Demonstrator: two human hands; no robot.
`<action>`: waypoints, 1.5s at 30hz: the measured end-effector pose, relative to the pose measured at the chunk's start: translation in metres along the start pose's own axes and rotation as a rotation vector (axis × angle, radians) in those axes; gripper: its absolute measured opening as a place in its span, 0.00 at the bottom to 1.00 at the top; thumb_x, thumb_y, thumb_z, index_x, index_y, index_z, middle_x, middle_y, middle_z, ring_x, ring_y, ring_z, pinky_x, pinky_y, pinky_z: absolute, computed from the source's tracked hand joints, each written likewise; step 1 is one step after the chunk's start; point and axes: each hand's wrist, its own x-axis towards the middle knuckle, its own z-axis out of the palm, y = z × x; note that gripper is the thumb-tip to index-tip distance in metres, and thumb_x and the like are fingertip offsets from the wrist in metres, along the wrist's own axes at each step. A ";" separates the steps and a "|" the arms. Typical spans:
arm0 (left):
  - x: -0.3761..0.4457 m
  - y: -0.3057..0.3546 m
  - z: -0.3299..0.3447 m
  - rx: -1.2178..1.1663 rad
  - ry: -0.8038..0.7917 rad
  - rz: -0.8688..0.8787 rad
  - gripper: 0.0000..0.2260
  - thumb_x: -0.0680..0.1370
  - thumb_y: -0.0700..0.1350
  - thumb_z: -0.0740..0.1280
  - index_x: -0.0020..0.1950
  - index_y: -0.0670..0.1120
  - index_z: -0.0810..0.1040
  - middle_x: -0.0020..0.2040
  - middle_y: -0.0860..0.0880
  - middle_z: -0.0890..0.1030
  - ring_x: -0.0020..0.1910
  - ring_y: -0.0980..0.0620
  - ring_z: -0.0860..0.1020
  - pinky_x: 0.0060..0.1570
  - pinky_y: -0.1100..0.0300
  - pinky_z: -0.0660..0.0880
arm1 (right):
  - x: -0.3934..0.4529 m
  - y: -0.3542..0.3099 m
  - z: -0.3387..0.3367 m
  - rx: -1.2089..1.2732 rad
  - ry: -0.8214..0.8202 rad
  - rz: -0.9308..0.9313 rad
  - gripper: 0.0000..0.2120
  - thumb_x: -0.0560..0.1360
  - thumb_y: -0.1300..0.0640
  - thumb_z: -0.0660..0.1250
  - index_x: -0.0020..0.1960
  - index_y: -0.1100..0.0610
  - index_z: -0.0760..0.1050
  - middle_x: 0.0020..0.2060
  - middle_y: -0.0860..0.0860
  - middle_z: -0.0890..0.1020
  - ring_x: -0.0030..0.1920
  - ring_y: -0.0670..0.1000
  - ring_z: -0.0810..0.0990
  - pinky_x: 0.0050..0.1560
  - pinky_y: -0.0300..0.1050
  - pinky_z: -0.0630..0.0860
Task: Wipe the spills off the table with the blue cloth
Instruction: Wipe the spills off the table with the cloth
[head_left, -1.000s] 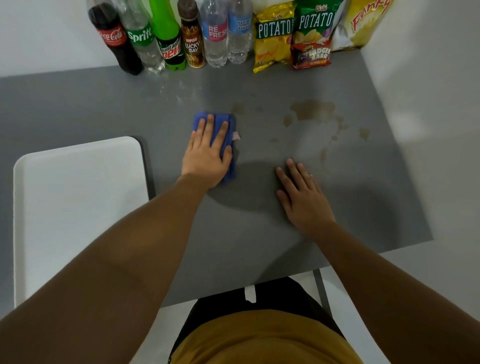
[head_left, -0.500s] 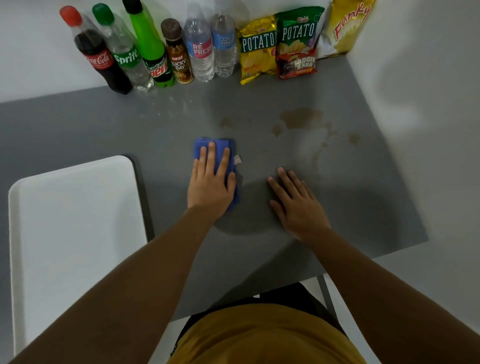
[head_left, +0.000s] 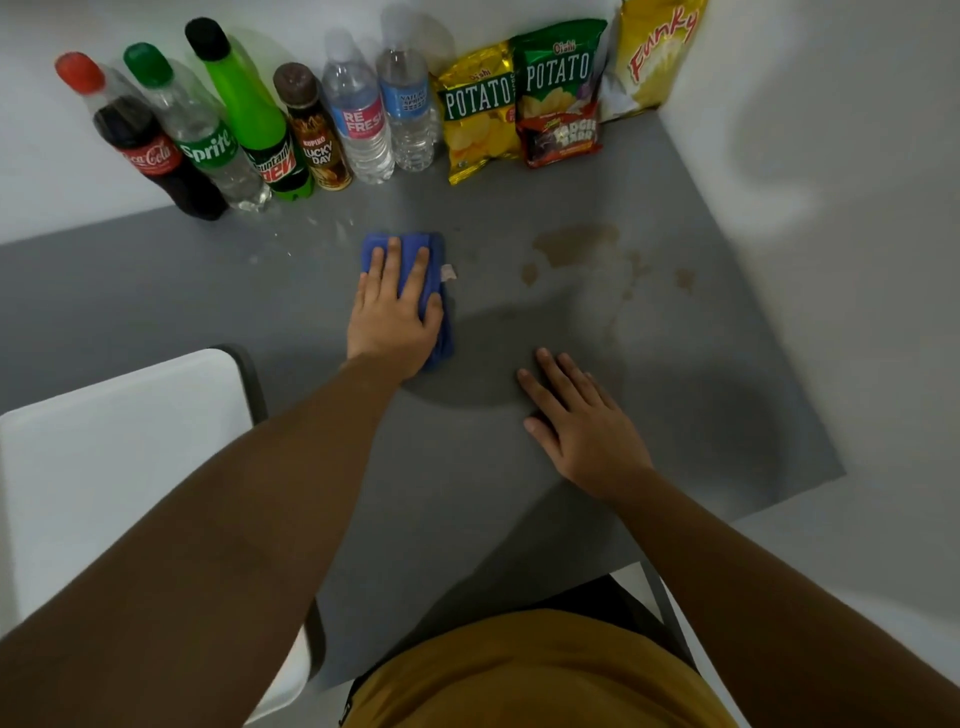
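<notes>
Since half a second ago I see the left hand (head_left: 394, 319) has slid the blue cloth (head_left: 435, 250) farther up the counter (head_left: 156, 291), fingers straight, pressing it. Brown spills (head_left: 576, 244) lie to its right, seemingly untouched. The right hand (head_left: 584, 423) rests flat nearby.

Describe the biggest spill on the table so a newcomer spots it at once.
Start at the grey table, with bottles and snack bags along its back wall. In front of the green Potato bag, right of the blue cloth under the left hand, lies the brown spill. It is the broadest patch; its neighbours are small spots.
</notes>
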 end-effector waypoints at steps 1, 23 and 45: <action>-0.002 -0.003 0.000 -0.006 0.012 -0.022 0.28 0.84 0.58 0.49 0.83 0.52 0.49 0.84 0.44 0.48 0.82 0.43 0.46 0.80 0.47 0.46 | 0.000 0.001 0.001 -0.001 0.002 -0.002 0.28 0.85 0.42 0.52 0.82 0.49 0.55 0.82 0.51 0.53 0.82 0.54 0.52 0.80 0.53 0.56; 0.037 0.054 0.009 -0.004 -0.051 0.194 0.27 0.85 0.59 0.49 0.83 0.54 0.50 0.84 0.47 0.47 0.82 0.44 0.46 0.80 0.49 0.45 | 0.001 0.005 0.005 -0.011 -0.005 -0.003 0.27 0.85 0.41 0.50 0.82 0.47 0.53 0.83 0.50 0.51 0.82 0.53 0.50 0.80 0.53 0.53; 0.001 0.088 0.020 0.010 -0.008 -0.006 0.28 0.85 0.57 0.48 0.84 0.52 0.45 0.83 0.44 0.44 0.82 0.43 0.43 0.80 0.48 0.42 | 0.000 0.008 0.010 0.015 0.084 -0.043 0.27 0.85 0.42 0.53 0.82 0.49 0.56 0.82 0.52 0.54 0.82 0.54 0.52 0.80 0.54 0.56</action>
